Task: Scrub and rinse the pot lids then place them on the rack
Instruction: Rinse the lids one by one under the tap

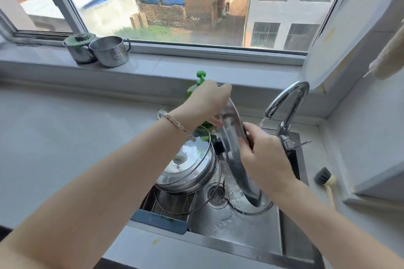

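A large pot lid point(235, 155) stands on edge over the sink point(240, 231), blurred by motion. My left hand point(207, 100) grips its top rim. My right hand point(264, 155) holds its right side, fingers curled round the edge, with something dark just showing under them. Another glass lid point(185, 159) lies on a steel pot point(196, 183) that sits on the rack point(166, 205) at the sink's left. A further lid's rim point(255, 211) shows on the sink floor. The tap point(288, 102) lets out a thin stream.
A green soap dispenser point(200, 78) stands behind my left hand. Two steel mugs point(98, 50) are on the window sill. A dish brush point(326, 183) lies on the counter to the right. A white cutting board point(345, 33) leans on the right wall.
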### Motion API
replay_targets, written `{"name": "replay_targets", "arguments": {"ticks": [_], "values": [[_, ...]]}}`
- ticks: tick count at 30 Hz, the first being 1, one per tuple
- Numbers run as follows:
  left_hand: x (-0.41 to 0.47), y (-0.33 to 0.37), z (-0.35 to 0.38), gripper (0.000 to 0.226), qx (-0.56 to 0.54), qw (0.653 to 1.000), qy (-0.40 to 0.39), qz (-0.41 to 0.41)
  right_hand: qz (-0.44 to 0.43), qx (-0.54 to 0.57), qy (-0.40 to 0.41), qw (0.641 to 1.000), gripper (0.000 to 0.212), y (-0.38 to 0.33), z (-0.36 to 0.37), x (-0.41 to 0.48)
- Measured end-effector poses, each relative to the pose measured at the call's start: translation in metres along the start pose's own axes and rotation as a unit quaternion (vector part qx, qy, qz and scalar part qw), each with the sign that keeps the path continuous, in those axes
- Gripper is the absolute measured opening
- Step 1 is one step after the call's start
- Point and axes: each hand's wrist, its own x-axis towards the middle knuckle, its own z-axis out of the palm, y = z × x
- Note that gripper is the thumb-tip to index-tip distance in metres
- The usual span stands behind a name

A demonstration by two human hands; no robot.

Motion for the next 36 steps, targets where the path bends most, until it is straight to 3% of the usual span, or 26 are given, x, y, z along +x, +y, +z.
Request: {"name": "replay_targets", "arguments": {"ticks": [5,11,15,19,26,31,36], "values": [[0.002,-0.065,-0.023,0.009,-0.001,0.999,0.009,-0.037,0.006,0.026,0.021,0.999,0.021,-0.019,-0.024,0.009],[0.000,-0.147,-0.054,0.013,-0.018,0.990,0.053,-0.128,0.002,0.201,0.093,0.975,0.035,-0.051,-0.037,0.030],[0.004,-0.187,-0.070,0.013,0.001,0.982,0.087,-0.170,0.113,0.281,0.098,0.948,0.027,-0.044,0.008,0.051],[0.008,-0.224,-0.075,0.038,0.027,0.975,0.077,-0.206,0.250,0.344,0.056,0.903,0.020,-0.024,0.076,0.060],[0.019,-0.273,-0.068,0.047,-0.014,0.963,0.024,-0.268,0.283,0.308,0.011,0.908,0.022,-0.020,0.156,0.074],[0.028,-0.292,-0.064,0.028,-0.072,0.956,0.042,-0.281,0.302,0.259,0.003,0.918,0.019,-0.012,0.195,0.085],[0.031,-0.306,-0.068,0.037,-0.018,0.963,0.023,-0.266,0.336,0.182,-0.009,0.924,0.024,0.009,0.205,0.088]]}}
